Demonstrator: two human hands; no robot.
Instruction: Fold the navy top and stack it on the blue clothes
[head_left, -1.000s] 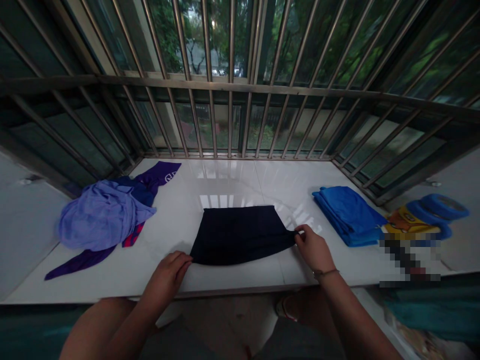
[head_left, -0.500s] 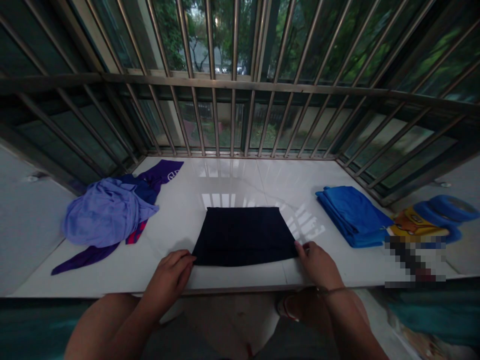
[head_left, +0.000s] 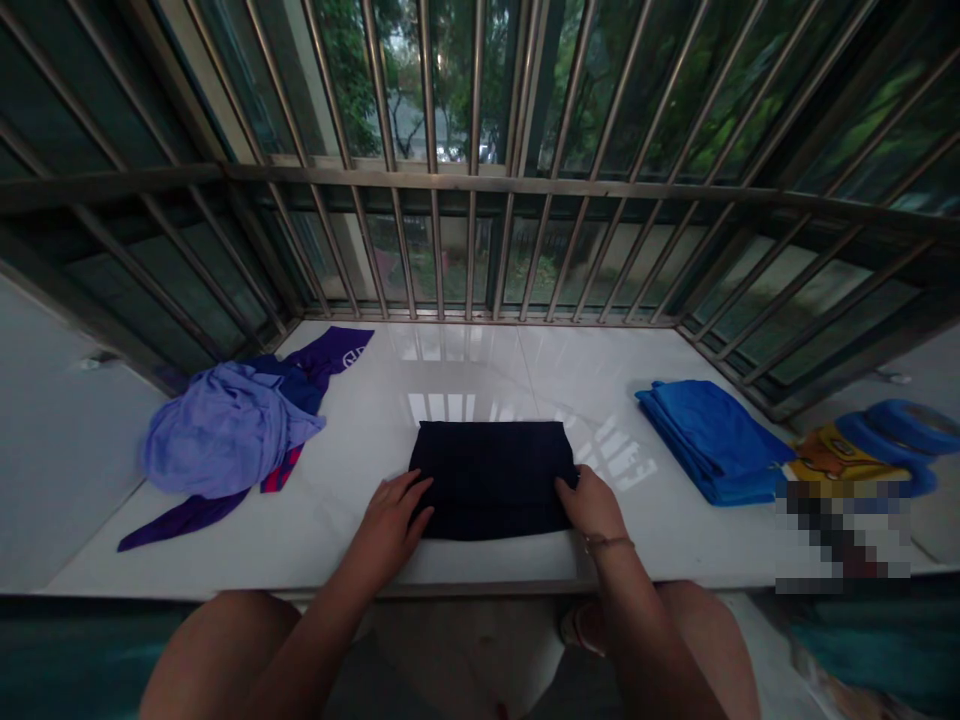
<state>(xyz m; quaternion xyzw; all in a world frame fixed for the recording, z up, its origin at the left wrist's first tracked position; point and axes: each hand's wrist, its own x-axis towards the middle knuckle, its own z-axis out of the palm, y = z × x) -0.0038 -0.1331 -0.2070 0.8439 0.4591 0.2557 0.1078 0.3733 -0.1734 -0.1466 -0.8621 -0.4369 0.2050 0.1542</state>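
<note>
A: Where is the dark cloth point(head_left: 491, 480) lying, please?

B: It is lying flat on the white ledge point(head_left: 360, 420), between the lavender heap point(head_left: 225, 430) on the left and the folded blue cloth point(head_left: 709, 435) on the right; the left hand point(head_left: 394, 518) is touching its left side, and the right hand point(head_left: 592, 503) is touching its right side.

A: And what is changing just now?

B: Half a second ago both hands were staying at the near corners, and the near edge was spreading wider than the far edge; now they are sitting more inward, and the two edges are looking almost equally wide; whether the sides are being tucked under or only pushed in, I cannot tell.

A: What is this meaning for the work?

B: In my judgement, the sides are being evened, and the cloth is taking a more compact, nearly rectangular shape.

A: How is each grip standing?

B: The left fingers are spreading loosely, with a gap before the thumb, so this grip is not closing on anything; the right thumb is resting on top, while the other fingers are curling near the edge, partly hidden; I cannot tell if they are pinching the fabric.
</note>
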